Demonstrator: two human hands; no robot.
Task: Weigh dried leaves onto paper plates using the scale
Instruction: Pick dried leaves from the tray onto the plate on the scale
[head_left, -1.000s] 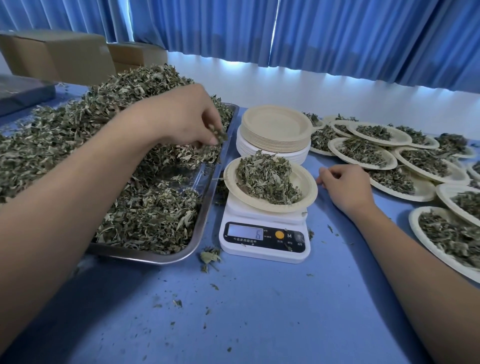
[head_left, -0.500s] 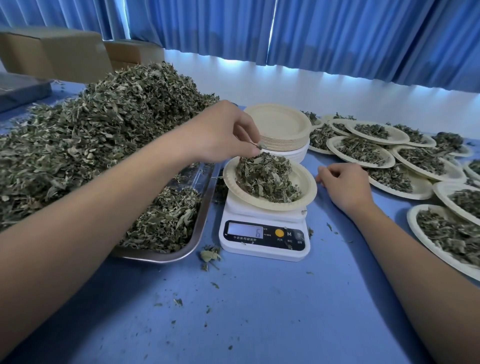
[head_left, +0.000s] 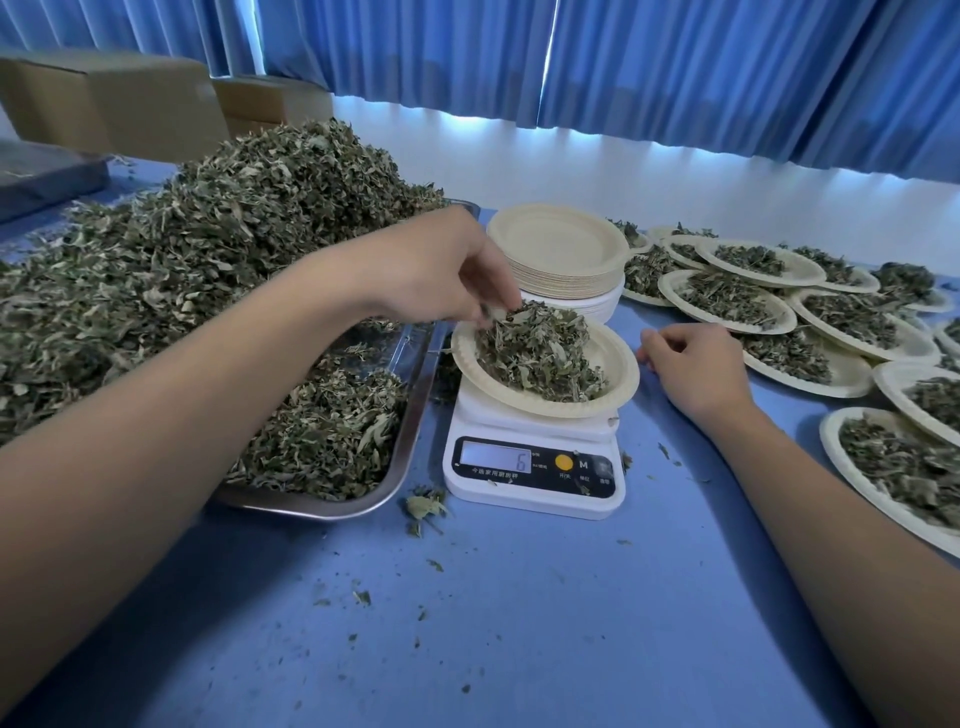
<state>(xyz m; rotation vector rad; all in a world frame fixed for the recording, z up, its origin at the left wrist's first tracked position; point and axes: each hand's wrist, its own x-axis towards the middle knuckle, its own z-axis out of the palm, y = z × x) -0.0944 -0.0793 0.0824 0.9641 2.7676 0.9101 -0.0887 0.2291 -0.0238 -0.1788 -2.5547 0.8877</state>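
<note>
A white digital scale (head_left: 535, 467) stands mid-table, its display reading 6. On it rests a paper plate (head_left: 618, 364) holding a mound of dried leaves (head_left: 540, 353). My left hand (head_left: 441, 265) hovers over the plate's left edge, fingertips pinched on a few dried leaves that touch the mound. My right hand (head_left: 696, 364) rests on the blue table just right of the plate, fingers curled, holding nothing. A big heap of dried leaves (head_left: 208, 249) fills a metal tray (head_left: 410, 431) to the left of the scale.
A stack of empty paper plates (head_left: 561, 254) stands behind the scale. Several filled plates (head_left: 727, 296) spread over the right side up to the table's edge. Cardboard boxes (head_left: 104, 98) sit at the back left. Loose leaf bits (head_left: 423, 506) litter the blue tabletop.
My left hand moved right from the tray heap to the plate on the scale, carrying a pinch of leaves. The right hand stayed put. The display still reads 6.
</note>
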